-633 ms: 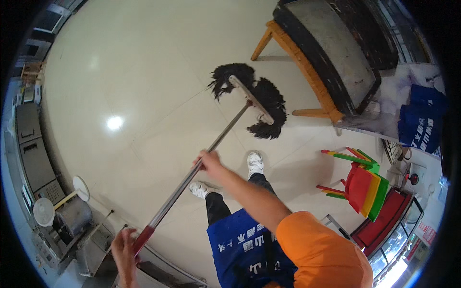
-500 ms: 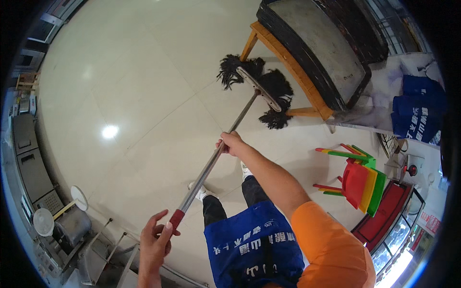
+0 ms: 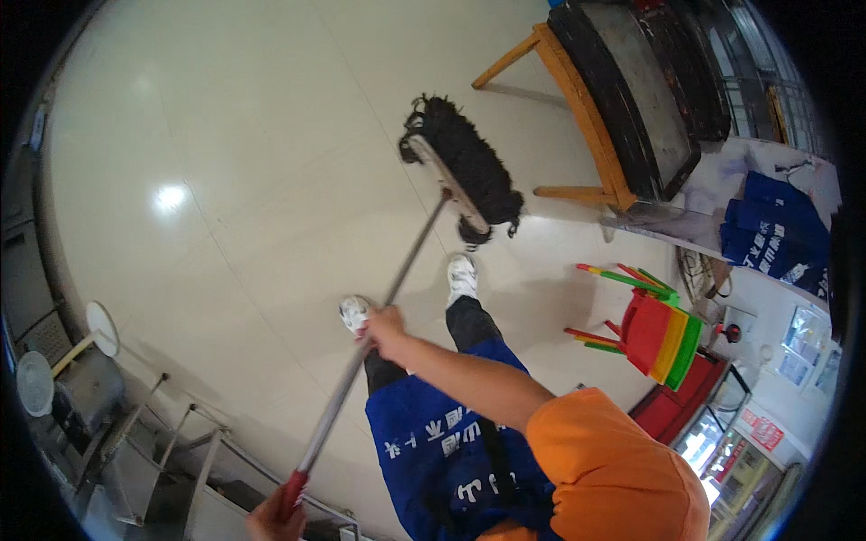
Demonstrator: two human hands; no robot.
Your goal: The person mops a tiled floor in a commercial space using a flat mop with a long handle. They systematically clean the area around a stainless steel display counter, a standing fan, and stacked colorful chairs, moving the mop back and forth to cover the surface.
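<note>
A mop [image 3: 469, 162] with a black stringy head lies on the floor ahead of my feet, its pole slanting down to the lower left. My right hand [image 3: 386, 332] is wrapped around the middle of the metal pole. At the lower edge my left hand [image 3: 275, 518] closes on the red grip [image 3: 293, 491] at the pole's end, partly cut off by the frame. The mop head rests on the pale tiles, apart from the wooden legs beside it. A blue apron [image 3: 451, 451] covers my front.
At the upper right stands a wooden stool [image 3: 591, 117] bearing black-rimmed trays [image 3: 631, 81]. Stacked red, yellow and green small chairs [image 3: 649, 334] are on the right, near a blue cloth [image 3: 776, 230]. Metal racks [image 3: 203, 451] and a pot [image 3: 95, 388] line the lower left.
The mop head has come out from beside the stool legs, back toward my feet. Both hands have drawn down and back. My left hand's fingers, apart before, are now closed on the red grip.
</note>
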